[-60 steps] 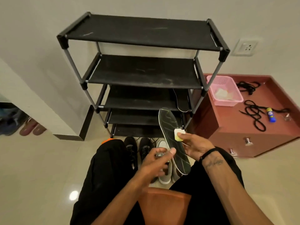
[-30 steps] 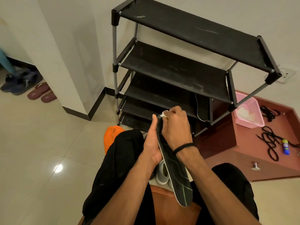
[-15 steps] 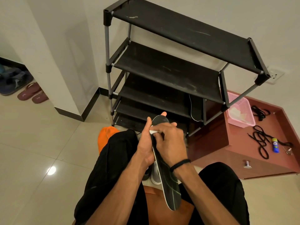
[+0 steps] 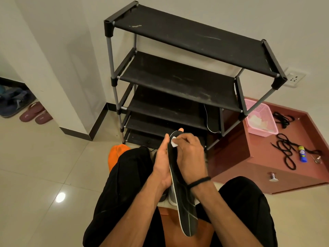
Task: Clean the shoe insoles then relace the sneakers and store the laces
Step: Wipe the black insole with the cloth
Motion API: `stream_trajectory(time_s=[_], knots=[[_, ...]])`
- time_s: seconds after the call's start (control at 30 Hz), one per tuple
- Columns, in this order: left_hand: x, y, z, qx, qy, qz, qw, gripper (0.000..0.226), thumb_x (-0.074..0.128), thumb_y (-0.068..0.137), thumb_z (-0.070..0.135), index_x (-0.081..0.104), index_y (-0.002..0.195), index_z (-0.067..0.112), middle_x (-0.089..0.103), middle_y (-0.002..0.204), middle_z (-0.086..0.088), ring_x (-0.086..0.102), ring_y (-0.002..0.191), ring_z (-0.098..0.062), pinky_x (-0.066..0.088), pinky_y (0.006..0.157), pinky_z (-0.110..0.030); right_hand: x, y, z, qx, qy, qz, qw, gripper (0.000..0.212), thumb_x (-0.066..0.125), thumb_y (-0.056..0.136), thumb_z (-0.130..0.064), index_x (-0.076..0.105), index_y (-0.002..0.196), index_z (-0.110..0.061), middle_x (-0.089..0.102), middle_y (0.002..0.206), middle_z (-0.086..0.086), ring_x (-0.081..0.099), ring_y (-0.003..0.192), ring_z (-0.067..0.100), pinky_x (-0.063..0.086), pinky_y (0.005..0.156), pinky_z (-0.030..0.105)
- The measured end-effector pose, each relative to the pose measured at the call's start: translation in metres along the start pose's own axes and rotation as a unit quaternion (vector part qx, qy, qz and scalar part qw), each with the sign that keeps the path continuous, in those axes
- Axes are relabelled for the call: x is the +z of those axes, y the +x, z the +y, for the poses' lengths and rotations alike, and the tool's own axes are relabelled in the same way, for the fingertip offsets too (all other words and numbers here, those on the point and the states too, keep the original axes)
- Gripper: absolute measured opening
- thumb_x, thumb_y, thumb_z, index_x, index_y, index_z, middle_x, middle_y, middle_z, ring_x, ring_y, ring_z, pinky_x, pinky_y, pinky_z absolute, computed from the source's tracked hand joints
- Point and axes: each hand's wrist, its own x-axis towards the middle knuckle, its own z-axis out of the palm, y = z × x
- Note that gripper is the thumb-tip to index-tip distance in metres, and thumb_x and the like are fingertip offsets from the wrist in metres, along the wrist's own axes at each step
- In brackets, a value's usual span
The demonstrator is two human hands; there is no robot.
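A long black insole [image 4: 185, 207] stands between my knees, toe end up. My left hand [image 4: 162, 163] supports it from behind, fingers straight along its back and one fingertip showing over the top. My right hand [image 4: 190, 157] pinches a small white wipe [image 4: 174, 142] and presses it on the insole's upper end. A second insole [image 4: 211, 118] leans inside the black shoe rack [image 4: 178, 82]. Grey sneakers [image 4: 170, 196] sit on the floor below my hands, mostly hidden. Black laces [image 4: 286, 150] lie on the red cabinet [image 4: 252, 157].
A pink basket [image 4: 267, 122] with white wipes and a blue-capped tube [image 4: 302, 154] stand on the cabinet. An orange object [image 4: 117, 154] sits by my left knee. Slippers [image 4: 35, 114] lie at far left beside a white pillar.
Two seconds ago my right hand held the wipe at the insole's middle with my left hand loose. Both hands then closed on the insole, and the wipe is rubbing its toe end.
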Motion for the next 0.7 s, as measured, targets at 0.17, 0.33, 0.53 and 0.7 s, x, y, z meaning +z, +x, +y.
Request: stream_trajectory(time_s=[0.17,0.33,0.53,0.7], knots=[[0.004,-0.003,0.006,-0.023,0.036,0.023,0.999,0.067,0.042,0.104,0.062,0.076,0.124,0.008,0.071,0.128,-0.019,0.07,0.117,-0.031,0.05,0.107,-0.042,-0.007,0.047,0.002,0.015,-0.027,0.026,0.999,0.028,0.064,0.086,0.007,0.077,0.107,-0.006,0.068,0.11,0.006,0.061,0.103,0.022,0.051,0.09,0.026],[0.0,-0.003,0.005,-0.031,0.069,0.054,0.996,0.064,0.043,0.104,0.061,0.073,0.129,0.009,0.071,0.127,-0.018,0.069,0.119,-0.03,0.048,0.11,-0.042,-0.009,0.025,-0.003,0.049,0.025,0.04,0.998,0.033,0.062,0.085,0.013,0.078,0.102,-0.009,0.07,0.107,0.002,0.063,0.104,0.016,0.038,0.088,0.002],[-0.014,0.016,-0.001,-0.018,0.071,0.047,0.996,0.057,0.029,0.107,0.063,0.055,0.149,0.034,0.061,0.146,-0.015,0.055,0.14,-0.029,0.032,0.124,-0.047,-0.001,-0.003,-0.024,0.066,0.086,0.05,0.993,0.03,0.062,0.084,0.015,0.079,0.096,-0.007,0.073,0.102,0.005,0.067,0.095,0.013,0.044,0.092,0.005],[-0.019,0.016,0.01,0.019,0.034,0.024,0.999,0.055,0.027,0.108,0.061,0.052,0.15,0.036,0.062,0.145,-0.015,0.064,0.122,-0.031,0.046,0.11,-0.05,-0.017,-0.021,-0.026,0.093,0.131,-0.056,0.985,0.03,0.069,0.086,-0.001,0.08,0.096,-0.027,0.074,0.099,-0.017,0.067,0.092,-0.002,0.055,0.089,0.022]])
